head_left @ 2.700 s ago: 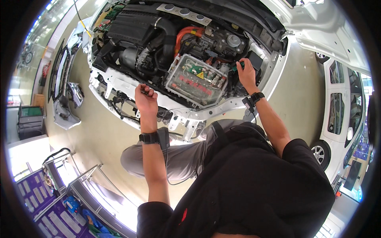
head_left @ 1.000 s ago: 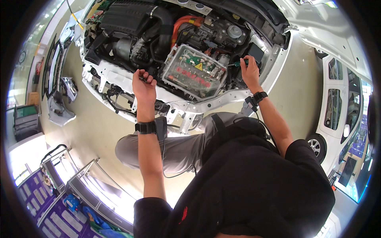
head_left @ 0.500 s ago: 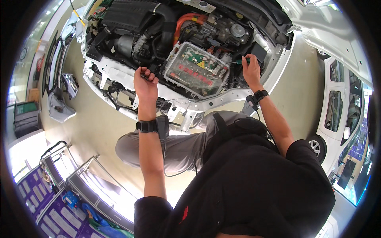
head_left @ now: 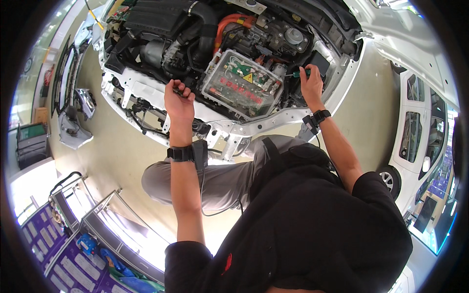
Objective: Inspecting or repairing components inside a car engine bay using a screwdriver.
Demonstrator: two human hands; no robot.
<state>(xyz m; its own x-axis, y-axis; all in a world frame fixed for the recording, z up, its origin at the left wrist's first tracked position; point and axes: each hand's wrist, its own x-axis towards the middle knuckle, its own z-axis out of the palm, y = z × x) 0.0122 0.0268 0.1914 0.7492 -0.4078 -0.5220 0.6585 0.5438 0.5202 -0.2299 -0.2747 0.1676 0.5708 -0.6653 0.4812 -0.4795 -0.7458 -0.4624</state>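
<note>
In my right hand (head_left: 312, 89) is a screwdriver with a dark green handle (head_left: 297, 74). Its thin shaft points left, toward the right edge of a box with a clear cover (head_left: 232, 103). Whether the tip touches anything is too small to tell. Under the cover show a green circuit board, red markings and a yellow warning triangle (head_left: 248, 78). My left hand (head_left: 180, 101) is closed, palm up, left of the box and above the white front crossmember. Something small and dark seems to lie in its curled fingers, but I cannot make it out.
Thick orange cables (head_left: 225, 28) run behind the box. A large black housing (head_left: 156, 19) and a silver cylinder (head_left: 153, 53) fill the bay's left side. The white front crossmember (head_left: 146, 88) lies between me and the bay. A white car (head_left: 415, 122) stands at right.
My right hand has turned a little around the screwdriver, its fingers shifting on the handle. The left hand stays almost in place.
</note>
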